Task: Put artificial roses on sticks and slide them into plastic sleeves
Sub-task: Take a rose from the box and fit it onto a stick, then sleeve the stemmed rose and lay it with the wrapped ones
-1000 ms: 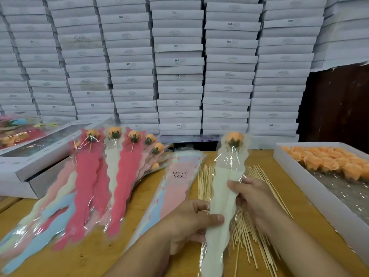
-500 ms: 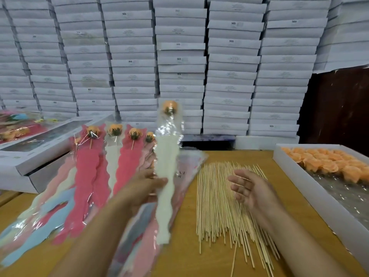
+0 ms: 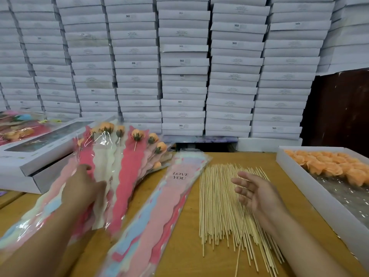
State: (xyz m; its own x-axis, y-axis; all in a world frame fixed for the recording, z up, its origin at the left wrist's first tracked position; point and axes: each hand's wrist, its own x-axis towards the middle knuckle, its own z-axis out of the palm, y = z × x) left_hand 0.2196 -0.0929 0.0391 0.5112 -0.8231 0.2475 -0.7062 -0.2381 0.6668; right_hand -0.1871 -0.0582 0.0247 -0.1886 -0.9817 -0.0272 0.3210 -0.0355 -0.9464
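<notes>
Since half a second ago our left hand (image 3: 83, 191) has carried the white sleeved rose (image 3: 103, 166) down from the air and onto the fanned pile of finished sleeves (image 3: 129, 176) to its left of the work area; a second ago both hands held that same sleeve upright over the sticks. Now its orange bloom lies at the far end of the pile, among the other orange heads, and its white body runs back under our left hand. We see that hand lying on the sleeve with the thumb across the white part, but whether the fingers pinch it or merely press it flat we cannot tell.

Our right hand (image 3: 257, 193) has hardly shifted. It hovers over the spread of wooden sticks (image 3: 219, 206), palm turned inward, fingers relaxed and apart, holding nothing. The two hands are well apart.

Between them lies the stack of empty plastic sleeves (image 3: 159, 216), the top one printed "LOVE YOU", unmoved. Just right of our right hand sits the white tray (image 3: 311, 200) with loose orange rose heads (image 3: 329, 164) at its far end. Beyond both hands rises a wall of stacked white boxes (image 3: 183, 62), and beyond the left hand, past the pile, rest two flat window boxes (image 3: 40, 148).
</notes>
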